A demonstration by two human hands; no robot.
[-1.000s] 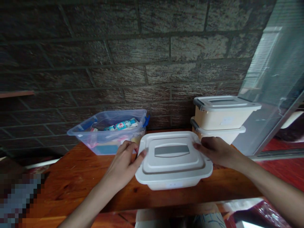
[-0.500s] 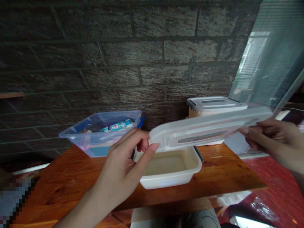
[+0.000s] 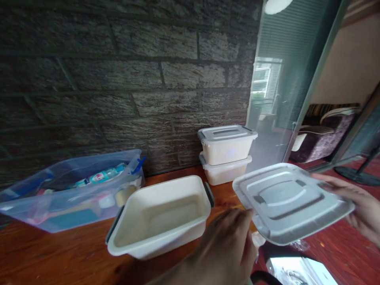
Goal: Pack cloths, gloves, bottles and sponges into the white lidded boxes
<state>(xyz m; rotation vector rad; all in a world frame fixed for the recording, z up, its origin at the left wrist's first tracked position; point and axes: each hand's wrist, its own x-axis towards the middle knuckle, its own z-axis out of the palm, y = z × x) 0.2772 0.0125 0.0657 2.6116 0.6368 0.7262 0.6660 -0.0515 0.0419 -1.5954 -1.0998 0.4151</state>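
Left hand: is appearing bare, its knuckles forming a rounded ridge, its outline blurring and its nails not showing clearly.
Left forearm: is showing bare skin as far as the lower edge of the view, blurring too.
Right hand: is appearing bare, its slim fingers partly hiding, its wrist side running out of view.

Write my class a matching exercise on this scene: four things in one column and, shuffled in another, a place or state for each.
Things
1. Cream box
2. Blue see-through tub
3. Loose lid
4. Two lidded boxes

Places and states
A. One on top of the other, near the wall
B. Raised, in the right hand
C. Uncovered, resting on the table
D. At the far left, with assorted items inside

Pairs: 1-C, 2-D, 3-B, 4-A
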